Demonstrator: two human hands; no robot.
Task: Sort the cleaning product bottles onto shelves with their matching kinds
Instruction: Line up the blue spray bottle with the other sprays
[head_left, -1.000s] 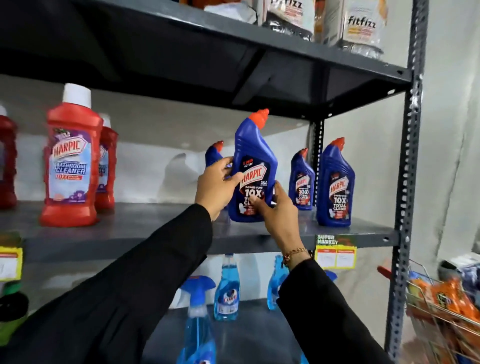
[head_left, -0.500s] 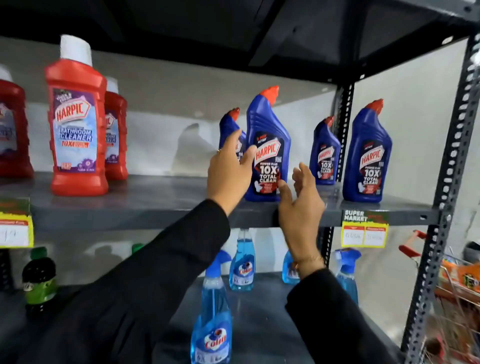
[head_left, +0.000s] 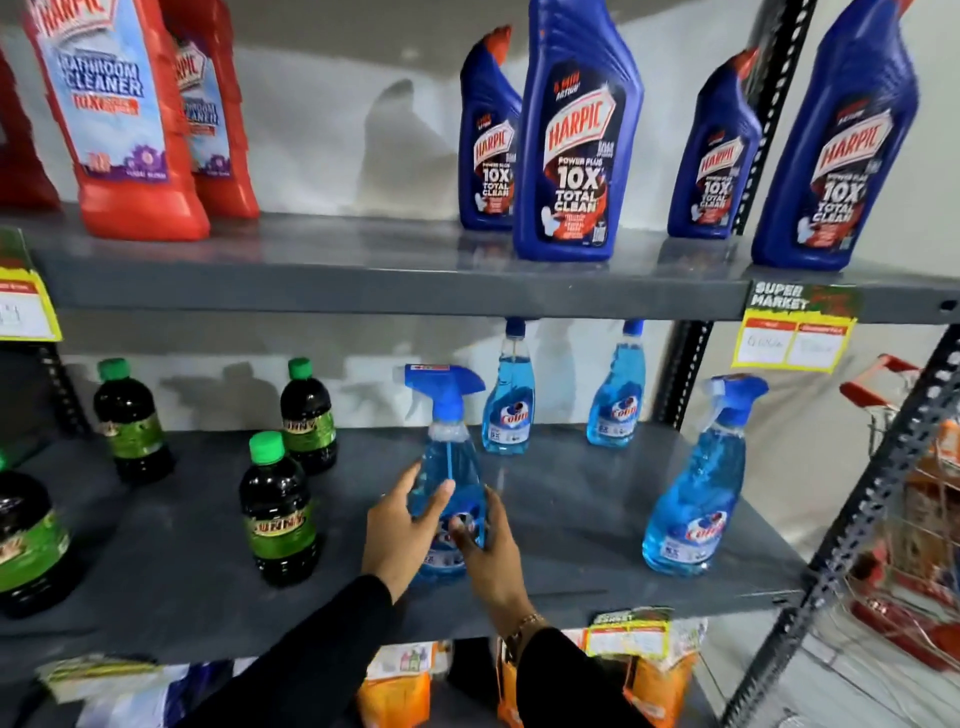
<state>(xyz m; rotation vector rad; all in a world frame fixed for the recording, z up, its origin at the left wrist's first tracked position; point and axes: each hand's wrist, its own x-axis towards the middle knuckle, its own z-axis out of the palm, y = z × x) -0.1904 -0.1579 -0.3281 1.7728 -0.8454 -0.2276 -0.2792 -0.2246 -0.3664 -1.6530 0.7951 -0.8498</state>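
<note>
Cleaning product bottles of four kinds occupy two grey metal shelves. The blue toilet-cleaner bottle (head_left: 574, 135) that both hands gripped a second ago now stands released at the top centre of the frame, upright on the upper shelf (head_left: 363, 291), in a group with three matching blue bottles. That placement is judged complete.

Both hands have since dropped to the lower shelf (head_left: 571, 514), centre of the frame. The left hand (head_left: 402, 530) wraps the left side of a light blue spray bottle (head_left: 447, 467), fingers laid across its front. The right hand (head_left: 488, 551) touches the bottle's lower right side with fingers spread; whether it grips firmly cannot be told. The bottle stands upright on the shelf, its base partly hidden by the hands. The step in hand is judged to be an adjustment of this bottle among its own kind.

Surface and surroundings:
- Upper shelf, upper left: red bathroom-cleaner bottles (head_left: 124, 119), well apart from the blue group.
- Lower shelf, right: a second spray bottle (head_left: 698, 483); two capped blue refill bottles stand behind.
- Lower shelf, left: dark bottles with green caps (head_left: 280, 512).
- Shelf edges carry yellow price tags (head_left: 795, 332).
- Right edge of frame: a wire cart (head_left: 914, 519) holding more goods, beside the perforated shelf upright.
- Behind the shelving: a plain pale wall.
</note>
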